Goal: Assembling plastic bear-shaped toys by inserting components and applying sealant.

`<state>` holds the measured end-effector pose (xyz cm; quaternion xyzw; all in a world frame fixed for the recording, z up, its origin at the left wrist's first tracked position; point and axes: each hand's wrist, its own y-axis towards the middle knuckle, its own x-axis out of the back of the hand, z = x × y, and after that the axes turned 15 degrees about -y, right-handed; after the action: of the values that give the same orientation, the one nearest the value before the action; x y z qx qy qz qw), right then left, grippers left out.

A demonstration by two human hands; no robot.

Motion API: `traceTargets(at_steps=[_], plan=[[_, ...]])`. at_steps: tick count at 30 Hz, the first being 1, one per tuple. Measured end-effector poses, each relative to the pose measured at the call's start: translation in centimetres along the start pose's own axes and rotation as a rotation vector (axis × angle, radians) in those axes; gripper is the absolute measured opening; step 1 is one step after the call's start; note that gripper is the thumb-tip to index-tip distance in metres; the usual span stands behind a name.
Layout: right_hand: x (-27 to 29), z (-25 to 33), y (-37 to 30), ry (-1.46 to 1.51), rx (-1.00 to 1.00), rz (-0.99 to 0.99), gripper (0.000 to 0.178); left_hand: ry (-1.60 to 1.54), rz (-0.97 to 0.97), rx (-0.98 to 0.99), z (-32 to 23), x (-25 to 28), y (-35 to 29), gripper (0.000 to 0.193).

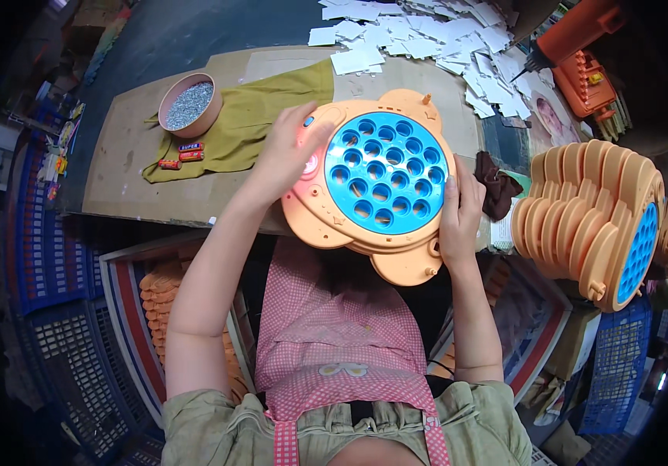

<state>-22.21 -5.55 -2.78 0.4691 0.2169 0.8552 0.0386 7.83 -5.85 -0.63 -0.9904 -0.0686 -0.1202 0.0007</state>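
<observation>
Between my hands is an orange plastic toy, tilted at the table's near edge. A round, shiny blue disc full of round holes fills its middle, and small pegs stick up from its rounded lobes. My left hand is closed on its upper left side, with fingers near a small blue button and a pink, glowing round part. My right hand grips the right rim, its thumb lying on top beside the disc. The toy's underside is hidden.
A bowl of small metal pieces and red batteries sit on olive cloth. White cards lie scattered at the back. An orange power screwdriver hangs upper right. More orange toy casings are stacked at right; blue crates stand left.
</observation>
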Motion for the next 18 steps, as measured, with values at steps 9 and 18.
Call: traceTargets(at_steps=[9,18], plan=[[-0.3,-0.4,0.0,0.025,-0.015,-0.040,0.041,-0.402,-0.144,-0.075,1.4,-1.3,0.9,0.033],[-0.4,-0.5,-0.1,0.036,-0.025,-0.047,0.041,-0.476,-0.153,-0.021,2.0,-1.1,1.4,0.035]])
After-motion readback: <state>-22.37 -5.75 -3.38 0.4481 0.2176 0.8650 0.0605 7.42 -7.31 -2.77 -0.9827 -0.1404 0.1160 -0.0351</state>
